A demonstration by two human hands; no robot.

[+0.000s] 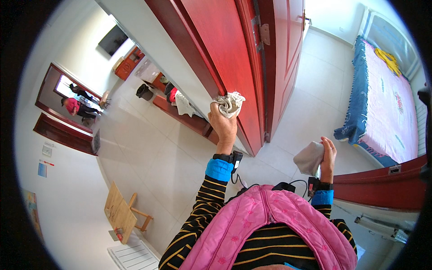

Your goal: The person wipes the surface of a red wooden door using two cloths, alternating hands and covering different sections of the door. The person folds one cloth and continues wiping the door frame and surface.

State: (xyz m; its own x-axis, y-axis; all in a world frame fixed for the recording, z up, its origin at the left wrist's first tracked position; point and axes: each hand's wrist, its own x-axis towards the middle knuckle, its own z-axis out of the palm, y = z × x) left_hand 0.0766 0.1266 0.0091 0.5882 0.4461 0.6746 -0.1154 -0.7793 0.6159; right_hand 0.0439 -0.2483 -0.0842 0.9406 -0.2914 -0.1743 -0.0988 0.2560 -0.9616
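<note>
My left hand [222, 125] is closed round a crumpled whitish cloth [231, 104], which presses against the red door frame [225, 58]. On the right, at about waist height, my right hand [329, 155] grips a grey folded cloth [308, 158]. That second cloth hangs in the air, apart from the frame. Beyond the frame the red door [284, 58] stands swung into the bedroom on its hinges.
A bed [391, 103] with a pink and blue cover stands at right. To the left are a wooden bench [180, 114] with clothes, a black bin [144, 92] and a small wooden table [120, 211]. Two people [78, 107] are at the far doorway.
</note>
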